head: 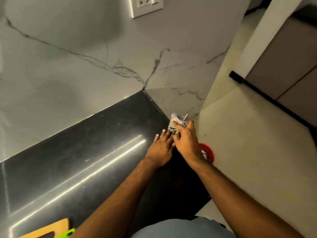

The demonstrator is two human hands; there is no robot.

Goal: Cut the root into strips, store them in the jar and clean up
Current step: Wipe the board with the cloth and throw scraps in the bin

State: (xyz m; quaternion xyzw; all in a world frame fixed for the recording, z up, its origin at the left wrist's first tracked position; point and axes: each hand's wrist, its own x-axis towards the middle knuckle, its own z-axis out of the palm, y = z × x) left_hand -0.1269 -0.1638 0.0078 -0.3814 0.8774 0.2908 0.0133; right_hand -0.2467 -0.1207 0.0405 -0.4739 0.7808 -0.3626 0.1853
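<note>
My right hand (186,140) grips a crumpled striped cloth (177,121) at the right end of the dark countertop (82,155), close to the marble side wall. My left hand (161,148) lies flat on the counter beside it, fingers straight and stretched toward the cloth. A red bin (208,152) stands on the floor just beyond the counter's right edge, partly hidden by my right wrist. At the bottom left, a corner of a wooden cutting board (49,228) shows, with a bright green handle (69,232) lying on it. No root or jar is in view.
Marble backsplash (85,57) rises behind the counter, with a white socket plate (145,6) high up. Pale floor tiles (248,143) spread to the right. A cabinet with a black bar handle (267,95) stands at the far right.
</note>
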